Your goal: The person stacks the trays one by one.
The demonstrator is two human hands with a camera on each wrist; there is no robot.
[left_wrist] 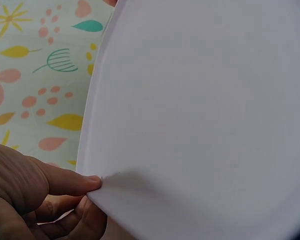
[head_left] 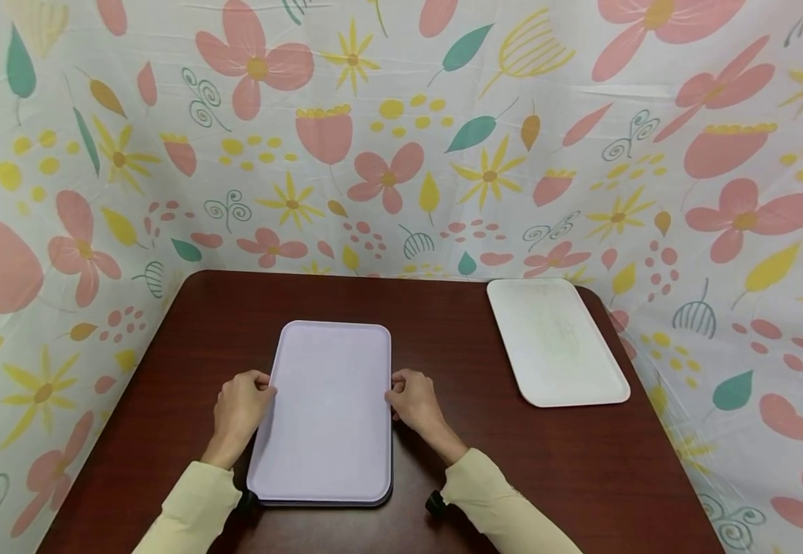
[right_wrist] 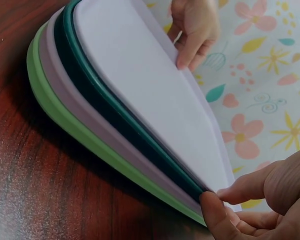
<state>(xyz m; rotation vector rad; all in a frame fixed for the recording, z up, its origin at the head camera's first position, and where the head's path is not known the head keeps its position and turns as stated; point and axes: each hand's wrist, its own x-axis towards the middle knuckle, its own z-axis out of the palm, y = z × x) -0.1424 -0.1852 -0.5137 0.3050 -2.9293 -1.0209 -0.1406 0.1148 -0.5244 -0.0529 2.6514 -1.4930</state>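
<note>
A pale lavender tray [head_left: 325, 415] tops a stack on the table. My left hand [head_left: 238, 412] pinches its left edge, thumb [left_wrist: 80, 183] on the rim and other fingers curled beneath. At the opposite edge, my right hand [head_left: 420, 404] pinches the same tray between thumb and fingers. In the right wrist view, a dark green tray [right_wrist: 80, 65] lies directly under it, then a mauve tray [right_wrist: 70, 97], with a light green tray [right_wrist: 55, 112] at the bottom. From the head view, the lavender tray covers nearly all of the stack.
A white tray [head_left: 559, 342] with faint marks lies by itself toward the back right of the dark red-brown wooden table [head_left: 456, 323]. Floral-printed fabric [head_left: 387, 100] hangs behind the table and along its sides.
</note>
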